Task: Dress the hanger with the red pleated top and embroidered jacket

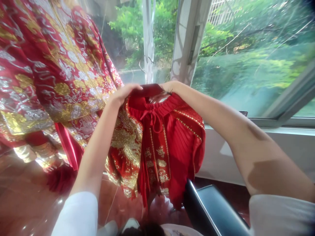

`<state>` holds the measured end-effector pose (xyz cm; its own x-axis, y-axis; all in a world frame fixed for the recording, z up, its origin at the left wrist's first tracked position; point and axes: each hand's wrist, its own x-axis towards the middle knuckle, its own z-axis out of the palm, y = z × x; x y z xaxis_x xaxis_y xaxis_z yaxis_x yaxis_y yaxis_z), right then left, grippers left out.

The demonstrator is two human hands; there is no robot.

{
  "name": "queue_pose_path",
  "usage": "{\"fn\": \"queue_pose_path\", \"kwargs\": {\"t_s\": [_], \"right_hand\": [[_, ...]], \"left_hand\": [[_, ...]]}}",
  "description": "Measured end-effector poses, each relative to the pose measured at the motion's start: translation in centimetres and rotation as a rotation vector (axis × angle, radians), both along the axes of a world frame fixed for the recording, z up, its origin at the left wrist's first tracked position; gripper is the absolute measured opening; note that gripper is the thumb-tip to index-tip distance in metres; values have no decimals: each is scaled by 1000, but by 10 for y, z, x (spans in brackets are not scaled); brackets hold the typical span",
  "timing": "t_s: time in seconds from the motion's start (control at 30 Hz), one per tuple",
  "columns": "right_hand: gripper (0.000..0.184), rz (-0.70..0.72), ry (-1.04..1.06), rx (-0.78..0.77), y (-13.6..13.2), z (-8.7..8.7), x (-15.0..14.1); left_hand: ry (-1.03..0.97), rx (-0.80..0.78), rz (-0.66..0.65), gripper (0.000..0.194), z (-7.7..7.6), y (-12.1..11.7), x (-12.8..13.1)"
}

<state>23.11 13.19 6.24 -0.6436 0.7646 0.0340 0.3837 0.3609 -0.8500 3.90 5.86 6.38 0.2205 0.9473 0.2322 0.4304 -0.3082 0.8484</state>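
1. Down at lower right, a dark, glossy object [219,203] is standing beside the skirt's hem; whether it is a box or a seat, I cannot tell.
2. The red skirt [178,147] is hanging between both arms, right in front of the wearer of the camera!
3. The left hand [126,92] is holding the waistband [151,89], its grip closed with the thumb lying on top; the right hand [168,87] is gripping the other side, closed too (its fingers are partly hiding in the waist opening).
4. And what a piece: a drawstring bow [152,113] is dangling in front, beaded lines are running downward, pleats are falling at right, gold embroidery is glittering at left.
5. A red jacket [66,75], silver and gold all over, is hanging alongside.
6. Reddish tiled floor [118,200] is shining below; beyond the window [248,75], green foliage is filling the view.
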Motion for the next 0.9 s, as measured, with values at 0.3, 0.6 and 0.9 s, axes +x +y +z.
{"fn": "queue_pose_path", "kwargs": {"t_s": [0.3, 0.6, 0.9], "right_hand": [[10, -270, 60, 17, 6, -6, -3], [6, -222, 262, 47, -1, -6, 2], [24, -153, 286, 148, 0, -13, 8]], "left_hand": [[543, 721, 360, 70, -14, -7, 14], [900, 920, 294, 99, -14, -8, 36], [946, 882, 397, 69, -29, 3, 67]]}}
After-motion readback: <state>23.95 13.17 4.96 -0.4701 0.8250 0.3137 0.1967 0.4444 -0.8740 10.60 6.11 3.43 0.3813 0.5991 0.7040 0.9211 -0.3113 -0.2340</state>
